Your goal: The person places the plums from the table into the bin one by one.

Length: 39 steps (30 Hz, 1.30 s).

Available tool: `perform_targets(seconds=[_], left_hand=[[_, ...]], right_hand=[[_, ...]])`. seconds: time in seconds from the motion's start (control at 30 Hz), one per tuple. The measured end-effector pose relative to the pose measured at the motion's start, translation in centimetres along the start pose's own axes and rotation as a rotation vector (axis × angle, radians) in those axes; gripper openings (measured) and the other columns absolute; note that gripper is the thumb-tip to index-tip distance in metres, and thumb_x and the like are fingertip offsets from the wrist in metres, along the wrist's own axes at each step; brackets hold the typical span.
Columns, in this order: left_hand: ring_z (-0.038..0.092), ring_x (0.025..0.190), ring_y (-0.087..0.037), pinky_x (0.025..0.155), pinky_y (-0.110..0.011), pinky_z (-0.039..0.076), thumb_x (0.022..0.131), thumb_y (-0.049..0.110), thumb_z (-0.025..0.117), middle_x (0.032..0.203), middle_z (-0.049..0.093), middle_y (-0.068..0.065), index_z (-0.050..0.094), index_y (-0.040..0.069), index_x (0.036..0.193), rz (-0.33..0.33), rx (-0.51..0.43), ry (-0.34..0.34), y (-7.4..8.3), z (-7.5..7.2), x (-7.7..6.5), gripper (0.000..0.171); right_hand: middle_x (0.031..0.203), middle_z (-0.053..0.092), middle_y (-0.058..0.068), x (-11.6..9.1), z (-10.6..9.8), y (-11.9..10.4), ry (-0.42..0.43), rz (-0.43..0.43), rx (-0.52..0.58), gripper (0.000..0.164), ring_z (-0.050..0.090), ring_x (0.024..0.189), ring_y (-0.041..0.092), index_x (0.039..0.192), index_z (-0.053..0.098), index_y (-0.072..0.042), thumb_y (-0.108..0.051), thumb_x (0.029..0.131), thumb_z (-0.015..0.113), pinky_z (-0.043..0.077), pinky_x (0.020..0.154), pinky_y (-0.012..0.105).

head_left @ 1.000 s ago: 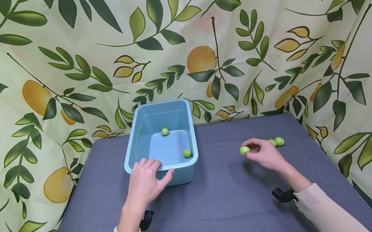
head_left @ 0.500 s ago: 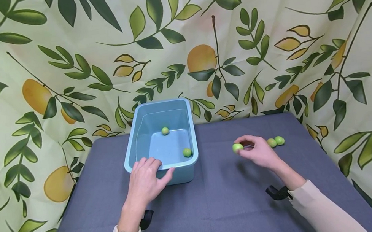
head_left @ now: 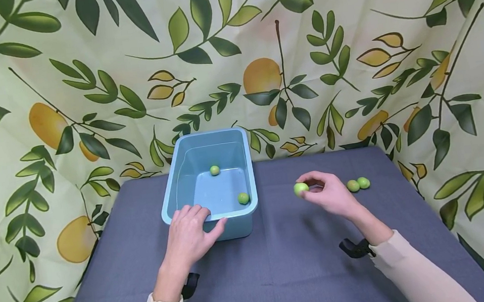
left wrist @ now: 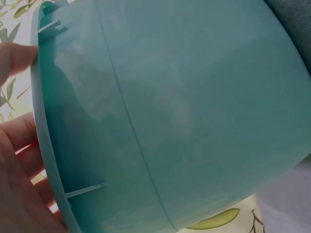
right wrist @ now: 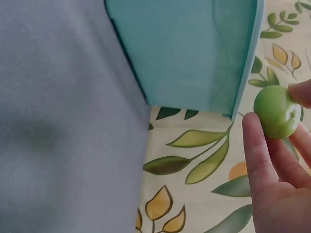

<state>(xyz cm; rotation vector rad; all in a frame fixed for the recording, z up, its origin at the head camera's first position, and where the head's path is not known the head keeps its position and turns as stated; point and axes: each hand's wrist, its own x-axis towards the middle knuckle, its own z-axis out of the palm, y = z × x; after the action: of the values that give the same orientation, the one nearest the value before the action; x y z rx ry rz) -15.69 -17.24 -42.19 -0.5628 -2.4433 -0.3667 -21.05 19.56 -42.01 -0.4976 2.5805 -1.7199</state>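
In the head view my right hand (head_left: 329, 193) pinches a green plum (head_left: 301, 188) between thumb and fingertips, above the table right of the blue plastic tub (head_left: 212, 229). The right wrist view shows the small stem end of this plum (right wrist: 277, 112). My left hand (head_left: 189, 239) grips the tub's near rim, fingers hooked over it and hidden beyond the edge; its thumb (left wrist: 18, 60) touches the rim in the left wrist view. Inside the tub lie one plum (head_left: 215, 170) toward the back and another plum (head_left: 243, 198) near the front right corner.
Two more plums, a duller one (head_left: 353, 186) and a brighter one (head_left: 363, 183), lie side by side on the dark blue tablecloth (head_left: 282, 271) at the right. Behind the table hangs a leaf-and-fruit patterned curtain (head_left: 217, 89).
My right hand has moved left toward the tub and slightly up, carrying the plum. The two plums behind it are now fully visible. My left hand and the tub stay where they were.
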Motion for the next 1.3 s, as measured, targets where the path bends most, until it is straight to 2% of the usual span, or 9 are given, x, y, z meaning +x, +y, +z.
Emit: perform_targets(seconds=[0.2, 0.53, 0.8, 1.03, 1.3], left_hand=[[0.052, 0.070, -0.024, 0.064, -0.035, 0.038, 0.080, 0.042, 0.078, 0.076, 0.063, -0.002, 0.070, 0.007, 0.080, 0.008, -0.001, 0.010, 0.0, 0.2, 0.1, 0.035], [0.054, 0.072, -0.024, 0.066, -0.037, 0.040, 0.083, 0.043, 0.075, 0.078, 0.064, -0.002, 0.070, 0.008, 0.081, 0.002, -0.007, -0.003, 0.1, 0.0, 0.1, 0.035], [0.053, 0.071, -0.024, 0.064, -0.037, 0.039, 0.081, 0.042, 0.076, 0.076, 0.063, -0.002, 0.070, 0.008, 0.080, 0.013, -0.008, 0.014, 0.1, 0.1, 0.1, 0.034], [0.053, 0.071, -0.024, 0.065, -0.037, 0.039, 0.081, 0.042, 0.076, 0.076, 0.063, -0.002, 0.070, 0.008, 0.081, 0.007, -0.013, 0.014, 0.1, 0.2, 0.1, 0.034], [0.053, 0.072, -0.024, 0.066, -0.038, 0.041, 0.083, 0.042, 0.075, 0.078, 0.065, -0.002, 0.070, 0.008, 0.082, -0.006, -0.017, -0.005, 0.1, 0.0, 0.0, 0.034]], right_hand=[[0.115, 0.067, 0.015, 0.4, 0.6, -0.9, -0.005, -0.031, 0.022, 0.029, 0.065, 0.101, 0.023, 0.118, 0.068, 0.000, -0.005, 0.090, 0.072, 0.055, 0.084, 0.025], [0.114, 0.067, 0.016, 0.9, 1.6, -2.4, -0.011, -0.069, 0.066, 0.029, 0.068, 0.095, 0.021, 0.118, 0.068, 0.000, -0.004, 0.089, 0.072, 0.056, 0.082, 0.026], [0.114, 0.066, 0.015, 1.3, 2.2, -3.2, -0.007, -0.112, 0.095, 0.029, 0.065, 0.100, 0.035, 0.117, 0.068, 0.000, -0.001, 0.089, 0.071, 0.056, 0.083, 0.027], [0.112, 0.067, 0.014, 1.7, 2.9, -4.0, 0.004, -0.135, 0.100, 0.028, 0.064, 0.098, 0.030, 0.116, 0.069, 0.000, -0.001, 0.088, 0.072, 0.055, 0.085, 0.026], [0.111, 0.068, 0.012, 2.4, 4.0, -4.8, 0.017, -0.172, 0.088, 0.027, 0.066, 0.096, 0.031, 0.115, 0.071, -0.002, -0.002, 0.088, 0.074, 0.056, 0.085, 0.029]])
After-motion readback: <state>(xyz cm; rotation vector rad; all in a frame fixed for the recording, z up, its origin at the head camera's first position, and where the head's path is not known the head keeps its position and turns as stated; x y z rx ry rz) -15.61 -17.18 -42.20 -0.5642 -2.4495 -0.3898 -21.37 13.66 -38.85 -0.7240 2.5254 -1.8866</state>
